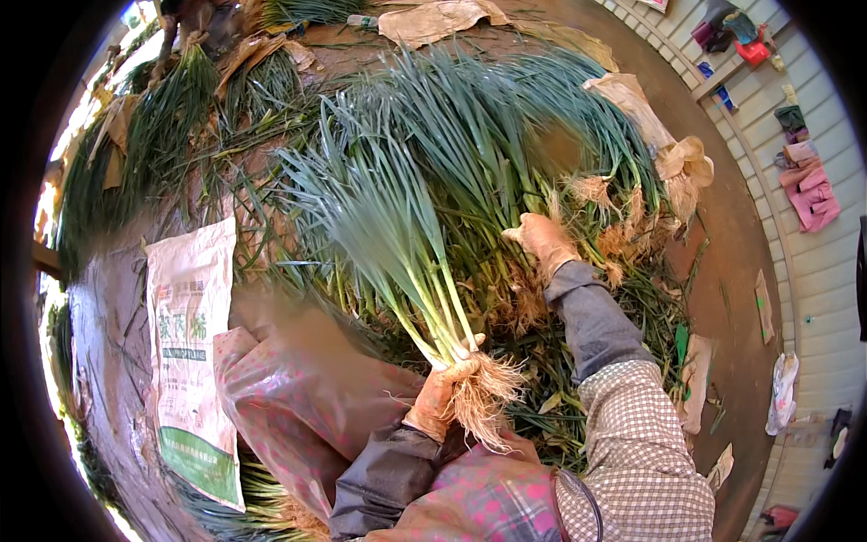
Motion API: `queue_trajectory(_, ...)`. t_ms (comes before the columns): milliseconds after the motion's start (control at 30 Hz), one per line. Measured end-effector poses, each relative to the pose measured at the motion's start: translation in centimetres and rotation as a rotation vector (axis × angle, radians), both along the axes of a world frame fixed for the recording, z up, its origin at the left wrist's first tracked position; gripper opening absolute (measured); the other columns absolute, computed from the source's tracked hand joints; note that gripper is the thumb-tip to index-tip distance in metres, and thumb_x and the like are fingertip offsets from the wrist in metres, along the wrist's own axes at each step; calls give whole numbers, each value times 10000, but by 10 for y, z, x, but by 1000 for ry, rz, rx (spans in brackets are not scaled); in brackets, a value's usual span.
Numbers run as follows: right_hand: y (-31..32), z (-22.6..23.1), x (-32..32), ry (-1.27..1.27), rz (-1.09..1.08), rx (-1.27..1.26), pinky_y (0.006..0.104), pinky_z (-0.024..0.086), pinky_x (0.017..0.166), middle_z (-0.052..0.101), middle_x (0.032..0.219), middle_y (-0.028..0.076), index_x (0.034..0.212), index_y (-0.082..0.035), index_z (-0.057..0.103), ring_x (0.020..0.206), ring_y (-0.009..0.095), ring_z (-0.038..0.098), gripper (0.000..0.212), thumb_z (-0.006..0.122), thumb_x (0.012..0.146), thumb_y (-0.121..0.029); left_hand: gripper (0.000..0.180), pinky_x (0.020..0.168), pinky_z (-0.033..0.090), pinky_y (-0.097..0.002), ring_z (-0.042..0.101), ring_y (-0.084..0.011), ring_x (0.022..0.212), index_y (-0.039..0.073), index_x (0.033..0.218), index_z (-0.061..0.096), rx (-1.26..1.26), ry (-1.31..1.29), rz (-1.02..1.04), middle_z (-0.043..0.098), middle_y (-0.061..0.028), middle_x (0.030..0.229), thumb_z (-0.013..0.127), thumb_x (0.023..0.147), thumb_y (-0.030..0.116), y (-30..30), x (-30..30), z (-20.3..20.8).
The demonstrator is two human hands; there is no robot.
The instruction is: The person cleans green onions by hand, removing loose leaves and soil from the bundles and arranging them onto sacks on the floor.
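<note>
My left hand, in an orange glove, is closed around a bunch of green onions just above its pale, stringy roots. The long leaves of this bunch fan out up and to the left. Farther off, my right hand, also gloved, is in the large pile of green onions. Its fingers curl down around stalks there, with the thumb side toward the left; the fingertips are partly hidden. Several root clumps lie to the right of that hand.
A white and green printed sack stands at the left, with more green onions below it. Other heaps lie at the far left. Brown sacking borders the pile. Cloths and bags hang on the pale wall at right.
</note>
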State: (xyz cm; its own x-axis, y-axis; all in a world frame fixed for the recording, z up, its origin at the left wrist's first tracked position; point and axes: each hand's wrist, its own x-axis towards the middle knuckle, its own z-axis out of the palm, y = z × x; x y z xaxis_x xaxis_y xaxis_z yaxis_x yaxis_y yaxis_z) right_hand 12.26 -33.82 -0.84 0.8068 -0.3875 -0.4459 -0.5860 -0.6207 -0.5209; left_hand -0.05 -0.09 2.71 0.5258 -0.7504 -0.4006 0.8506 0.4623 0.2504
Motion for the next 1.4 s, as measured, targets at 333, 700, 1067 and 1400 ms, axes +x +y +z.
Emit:
queue_trajectory(333,48,93,-21,-150,40,637,312,514,549,633,736,71,904,26,624,555,175,599,312,581,936,-281,540,876,528,-350,637,-238,960,-18,1373,412,-112,52,5,617,-155,1102,580,869,80,-4,21,23)
queue_trajectory(700,84,27,-92,-521,-415,197,364,467,973,530,1301,202,1362,25,401,1156,267,561,777,612,861,-530,402,847,538,-386,647,-262,940,-28,1239,516,-18,213,77,639,-126,1085,579,868,112,-24,19,22)
queue_trajectory(1067,129,53,-60,-226,-325,506,291,492,697,617,763,31,967,-28,664,720,139,593,511,612,864,-525,441,894,505,-377,618,-244,989,-3,1283,486,-34,82,158,606,-124,1136,567,853,55,3,-9,18)
queue_trajectory(1400,165,-2,-90,-662,-377,1111,250,518,597,611,1153,121,1339,-40,471,713,101,568,530,522,951,-397,448,917,491,-359,604,-227,1014,-5,1291,481,-73,129,139,590,-119,1179,567,855,56,6,-23,10)
